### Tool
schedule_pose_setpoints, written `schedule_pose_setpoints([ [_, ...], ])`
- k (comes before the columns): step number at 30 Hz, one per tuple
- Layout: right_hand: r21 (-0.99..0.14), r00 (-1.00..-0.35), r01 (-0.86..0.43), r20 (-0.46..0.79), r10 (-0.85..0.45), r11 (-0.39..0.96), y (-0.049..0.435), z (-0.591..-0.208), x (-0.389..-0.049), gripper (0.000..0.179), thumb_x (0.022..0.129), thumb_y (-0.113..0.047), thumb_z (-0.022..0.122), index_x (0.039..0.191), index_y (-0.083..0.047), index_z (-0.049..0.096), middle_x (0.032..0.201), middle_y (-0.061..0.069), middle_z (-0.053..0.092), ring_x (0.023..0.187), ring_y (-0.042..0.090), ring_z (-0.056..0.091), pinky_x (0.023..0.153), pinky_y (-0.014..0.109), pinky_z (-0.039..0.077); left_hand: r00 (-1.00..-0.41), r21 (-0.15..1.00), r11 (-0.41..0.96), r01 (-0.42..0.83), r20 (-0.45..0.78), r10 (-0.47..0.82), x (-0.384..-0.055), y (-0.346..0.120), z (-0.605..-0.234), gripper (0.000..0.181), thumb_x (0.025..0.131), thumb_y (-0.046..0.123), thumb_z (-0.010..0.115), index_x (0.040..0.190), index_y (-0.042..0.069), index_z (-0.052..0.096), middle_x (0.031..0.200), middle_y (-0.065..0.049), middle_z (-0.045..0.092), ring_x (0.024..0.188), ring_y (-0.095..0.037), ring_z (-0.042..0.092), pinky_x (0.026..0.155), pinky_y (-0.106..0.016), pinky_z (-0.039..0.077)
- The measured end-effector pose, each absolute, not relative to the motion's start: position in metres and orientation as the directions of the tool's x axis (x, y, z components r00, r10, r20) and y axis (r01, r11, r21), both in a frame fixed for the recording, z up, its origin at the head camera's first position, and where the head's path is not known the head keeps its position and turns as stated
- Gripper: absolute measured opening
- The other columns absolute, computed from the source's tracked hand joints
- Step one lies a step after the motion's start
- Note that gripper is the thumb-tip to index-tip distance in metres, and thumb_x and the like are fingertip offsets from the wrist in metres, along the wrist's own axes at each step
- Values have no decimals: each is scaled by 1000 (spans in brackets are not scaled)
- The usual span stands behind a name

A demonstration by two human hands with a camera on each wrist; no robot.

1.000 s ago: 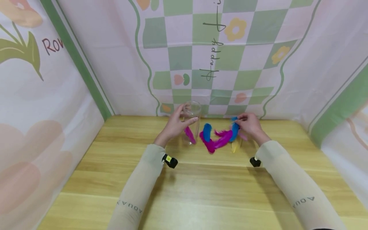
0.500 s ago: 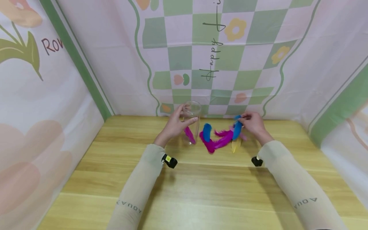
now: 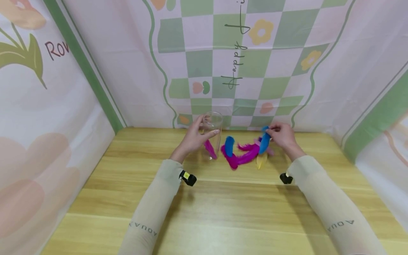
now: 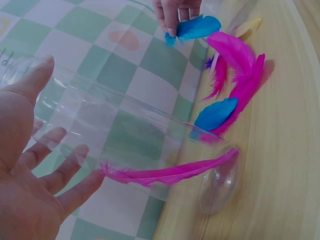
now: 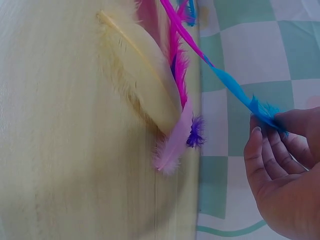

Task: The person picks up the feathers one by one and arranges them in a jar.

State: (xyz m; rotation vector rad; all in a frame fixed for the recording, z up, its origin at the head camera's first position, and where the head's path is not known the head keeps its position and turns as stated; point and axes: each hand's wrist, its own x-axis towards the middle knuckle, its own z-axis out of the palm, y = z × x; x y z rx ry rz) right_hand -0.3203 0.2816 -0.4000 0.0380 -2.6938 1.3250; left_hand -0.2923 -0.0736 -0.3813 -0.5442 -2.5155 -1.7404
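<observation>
My left hand (image 3: pixel 192 139) holds a tall clear cup (image 4: pixel 132 117), thumb on the near side and fingers around the far side. The cup stands upright at the back of the table, with one magenta feather (image 4: pixel 172 174) leaning inside it. Between the thumb and fingertips of my right hand (image 3: pixel 283 136) is the end of a blue feather (image 5: pixel 235 89); its other end overlaps the magenta feathers. Beneath lie a pale yellow feather (image 5: pixel 145 70), a light pink feather (image 5: pixel 175 140) and a purple feather (image 5: pixel 196 132). A second blue feather (image 4: pixel 216 114) rests nearer the cup.
The wooden table (image 3: pixel 216 216) stretches toward me. Right behind the cup and feathers hangs a checkered cloth (image 3: pixel 223 63), close to the table's back edge. Printed cloth also hangs at the left (image 3: pixel 51 141) and right sides.
My right hand has shifted slightly right and up, drawing the blue feather along with it. The left hand and the cup have stayed in place.
</observation>
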Motion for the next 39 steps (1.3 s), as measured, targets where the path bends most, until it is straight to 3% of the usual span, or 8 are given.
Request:
schedule_pose_setpoints([
  [12,-798,-992,-74,121,40,598,285,-398,-320,29,105,-14,58,118,11,63,108,24,66,76,16,66,63,23,58,-937,898,316,307,227,267,-292,-73,-380,75,91,46,76,153,21,41,149,-9,50,135,-29,50,107,-52,46],
  [21,-820,-992,-76,121,42,568,287,-394,-320,31,105,-14,58,119,13,62,108,23,65,73,5,61,65,24,58,-934,897,312,313,232,272,-293,-73,-381,75,92,46,76,153,21,41,149,-12,49,135,-29,50,107,-52,46],
  [39,-808,-994,-62,105,40,586,285,-387,-316,30,105,-18,58,118,9,64,109,23,66,77,14,64,63,22,56,-935,896,315,313,231,271,-292,-73,-380,75,92,46,76,153,21,41,148,-12,50,134,-29,50,107,-52,46],
])
